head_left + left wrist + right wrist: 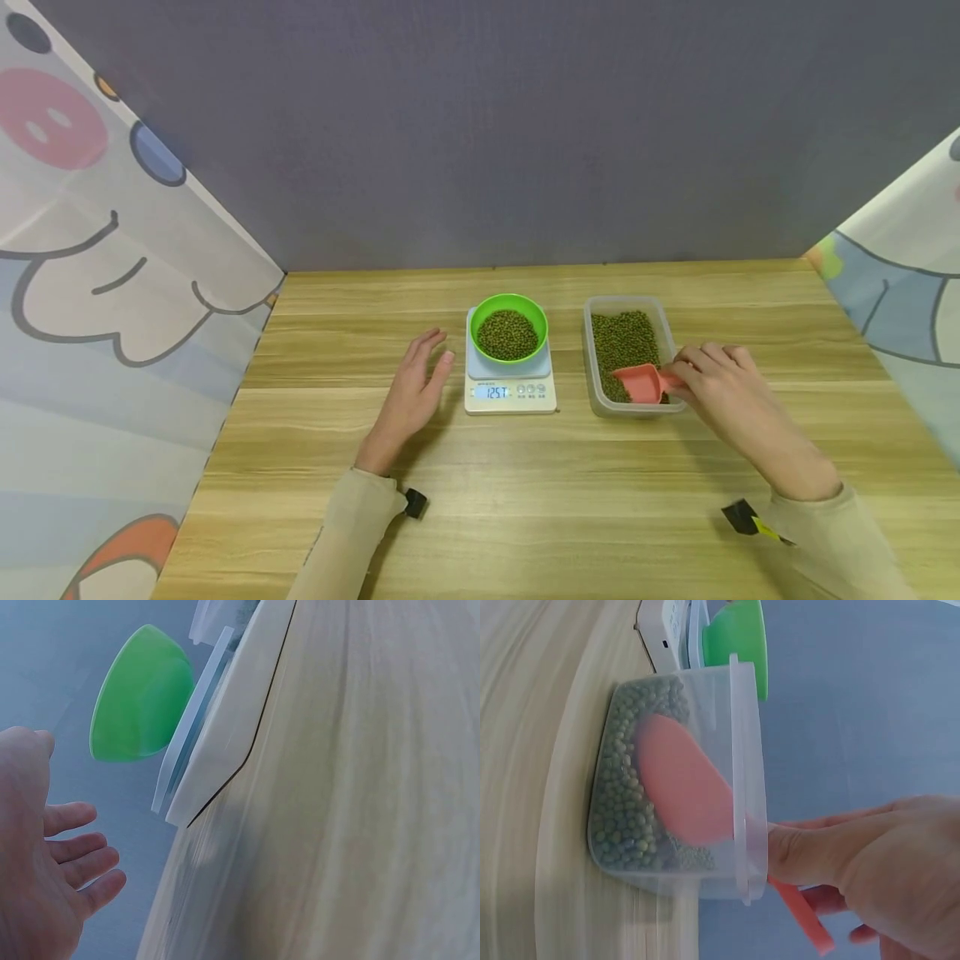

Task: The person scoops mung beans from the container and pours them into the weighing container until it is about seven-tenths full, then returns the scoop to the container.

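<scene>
My right hand [716, 379] grips the handle of a pink scoop [641, 383]. The scoop's bowl sits down among green mung beans [624, 337] inside a clear plastic container [591, 367]; through the wall, the right wrist view shows the scoop [682, 780] against the beans. Left of the container, a green bowl [542, 321] partly filled with mung beans rests on a white kitchen scale [510, 403], whose display reads about 125.7. My left hand [412, 387] is beside the scale, fingers relaxed and apart from it, holding nothing.
The scale and container stand side by side on a wooden table [525, 508]. A grey wall panel [525, 133] rises behind the table's far edge. Cartoon-printed sheets [90, 283] flank the table on both sides.
</scene>
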{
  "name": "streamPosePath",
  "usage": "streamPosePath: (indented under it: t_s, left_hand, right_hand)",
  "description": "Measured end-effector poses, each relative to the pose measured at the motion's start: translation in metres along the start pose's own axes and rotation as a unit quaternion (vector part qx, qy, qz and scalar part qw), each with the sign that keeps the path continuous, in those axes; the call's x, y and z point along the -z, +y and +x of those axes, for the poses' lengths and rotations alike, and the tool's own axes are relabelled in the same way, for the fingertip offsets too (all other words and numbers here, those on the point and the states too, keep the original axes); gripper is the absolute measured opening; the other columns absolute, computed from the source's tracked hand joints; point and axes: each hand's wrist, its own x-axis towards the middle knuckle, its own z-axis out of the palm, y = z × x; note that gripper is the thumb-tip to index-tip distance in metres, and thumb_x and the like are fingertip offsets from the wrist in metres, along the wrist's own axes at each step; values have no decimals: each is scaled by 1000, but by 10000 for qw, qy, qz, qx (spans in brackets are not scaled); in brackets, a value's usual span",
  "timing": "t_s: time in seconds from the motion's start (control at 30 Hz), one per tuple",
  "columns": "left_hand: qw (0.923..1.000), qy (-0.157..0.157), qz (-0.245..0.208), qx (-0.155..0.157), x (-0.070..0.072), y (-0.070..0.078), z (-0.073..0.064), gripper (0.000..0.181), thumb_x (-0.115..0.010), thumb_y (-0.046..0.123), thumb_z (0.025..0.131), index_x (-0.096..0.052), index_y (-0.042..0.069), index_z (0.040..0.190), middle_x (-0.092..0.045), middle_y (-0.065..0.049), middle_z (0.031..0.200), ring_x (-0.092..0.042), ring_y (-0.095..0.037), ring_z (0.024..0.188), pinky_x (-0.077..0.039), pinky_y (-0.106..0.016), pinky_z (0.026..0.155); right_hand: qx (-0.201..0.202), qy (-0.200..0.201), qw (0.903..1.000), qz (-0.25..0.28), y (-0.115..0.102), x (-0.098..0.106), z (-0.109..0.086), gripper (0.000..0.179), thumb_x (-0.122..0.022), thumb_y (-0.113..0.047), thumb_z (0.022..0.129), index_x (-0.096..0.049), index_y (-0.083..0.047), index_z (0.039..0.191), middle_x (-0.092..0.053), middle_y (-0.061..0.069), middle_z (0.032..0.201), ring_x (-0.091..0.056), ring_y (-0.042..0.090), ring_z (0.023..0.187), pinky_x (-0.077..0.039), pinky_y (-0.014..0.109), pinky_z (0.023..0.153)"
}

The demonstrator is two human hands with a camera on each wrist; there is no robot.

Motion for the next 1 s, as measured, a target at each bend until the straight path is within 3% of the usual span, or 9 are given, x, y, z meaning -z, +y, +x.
streamPosePath:
  t_s: [0.1,0.17,0.23,0.3,0.4,0.5,0.6,0.7,1.0]
  left_hand:
    - [10000,-4,-22,-13,-1,-1,0,54,-42,36,111,-46,-1,151,-40,-19,160,-39,-40,147,-34,-59,120]
    - [10000,-5,-35,-29,-1,-1,0,54,-42,36,111,-46,-1,151,-40,-20,160,-39,-40,147,-34,-59,120]
    - [10000,-2,-50,-46,-1,-1,0,54,-42,36,111,-46,-1,151,-40,-21,159,-39,-40,147,-34,-59,120]
    - [10000,4,-58,-59,-2,-2,0,54,-42,35,111,-46,-2,151,-40,-21,159,-40,-40,147,-34,-59,120]
    - [10000,12,-53,-62,-2,-2,0,54,-42,36,112,-46,-2,150,-41,-21,159,-40,-40,146,-34,-59,120]
    - [10000,3,-32,-54,-2,-2,-1,54,-42,35,112,-46,-2,150,-41,-20,159,-40,-40,146,-34,-58,120]
    - [10000,4,-23,-42,-2,-2,-1,54,-42,35,112,-46,-2,151,-41,-20,159,-40,-40,146,-35,-58,120]
    - [10000,8,-19,-32,-2,-2,-1,54,-42,36,111,-46,-1,151,-41,-19,159,-41,-40,146,-35,-58,119]
    - [10000,16,-16,-13,-1,-1,-1,55,-42,37,111,-46,-1,151,-41,-19,160,-40,-40,146,-35,-59,119]
  right_hand:
    - [-72,-189,9998,-3,-2,-1,2,27,-77,-29,85,-76,-5,98,-68,8,95,-60,31,89,-39,47,77]
    - [-85,-269,9996,16,-3,-4,4,27,-84,-19,75,-76,-4,97,-69,9,95,-61,31,89,-40,47,78]
    - [-80,-169,9998,73,-4,-8,5,29,-76,-32,90,-76,-4,94,-69,9,93,-60,31,87,-40,46,77]
    - [-76,-3,9998,172,-5,-12,6,48,-56,-47,103,-76,-4,92,-69,9,91,-60,31,84,-39,46,75]
    - [-115,250,9992,273,-7,-17,7,73,-27,-55,108,-76,-4,89,-68,8,87,-58,30,80,-38,45,73]
    - [-242,300,9988,315,-9,-19,7,46,-57,-42,104,-75,-3,90,-69,10,89,-59,31,80,-38,46,74]
    - [-411,288,9981,348,-11,-19,6,18,-77,-19,86,-75,-2,91,-70,10,91,-58,30,81,-37,46,74]
    - [-563,256,9972,412,-12,-19,6,19,-82,-14,78,-76,-3,92,-70,9,91,-57,28,81,-34,45,73]
    - [-817,98,9939,731,-7,-18,0,25,-85,-13,76,-76,-7,98,-73,9,101,-55,28,86,-31,45,75]
